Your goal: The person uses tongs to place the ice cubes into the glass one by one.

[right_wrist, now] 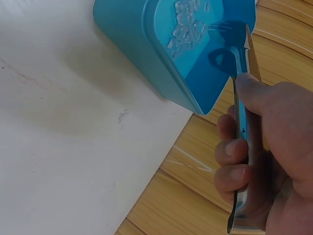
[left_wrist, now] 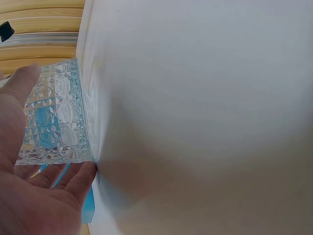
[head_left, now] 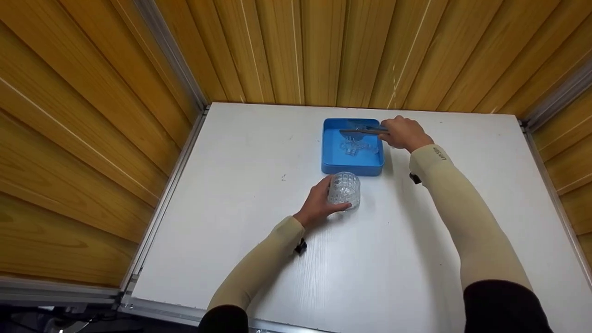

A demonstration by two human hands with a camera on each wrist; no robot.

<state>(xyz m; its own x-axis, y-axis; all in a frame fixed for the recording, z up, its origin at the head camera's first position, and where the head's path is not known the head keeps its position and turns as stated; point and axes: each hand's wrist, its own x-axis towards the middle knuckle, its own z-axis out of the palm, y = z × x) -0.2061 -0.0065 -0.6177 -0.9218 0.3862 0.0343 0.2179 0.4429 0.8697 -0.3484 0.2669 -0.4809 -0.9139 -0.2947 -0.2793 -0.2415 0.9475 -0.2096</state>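
My left hand (head_left: 319,202) holds a clear cut-glass tumbler (head_left: 345,190), thumb on one side and fingers on the other. The tumbler stands upright on the white table, close to the near side of a blue box (head_left: 352,170). In my right hand (head_left: 405,132) are metal tongs (right_wrist: 241,110), gripped along the handle with the thumb on top. Their front end reaches over the box's far part, above a small heap of clear ice-like cubes (right_wrist: 187,27). No cube shows plainly between the tong tips.
The white table (head_left: 240,194) extends around the box on all sides. Wood-panelled walls (head_left: 319,55) rise behind and to the left and right. A metal rail (head_left: 162,199) runs along the table's left edge.
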